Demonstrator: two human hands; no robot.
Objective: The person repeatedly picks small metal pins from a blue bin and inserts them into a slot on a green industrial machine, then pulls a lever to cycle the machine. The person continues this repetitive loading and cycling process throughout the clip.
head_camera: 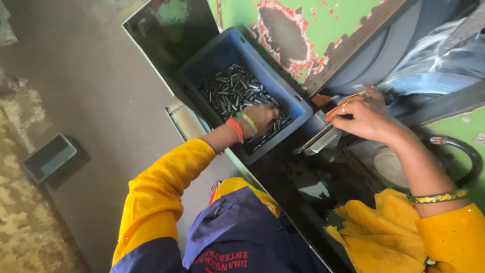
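In blue bin (283,86), left hand (260,117)

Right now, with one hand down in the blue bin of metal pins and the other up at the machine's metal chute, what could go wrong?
1. The left hand is buried among loose dark metal pins in the blue plastic bin; pin ends might nick the fingers.
2. The right hand rests on the metal chute near the large grey wheel; fingers or the loose yellow sleeve could catch if it turns.
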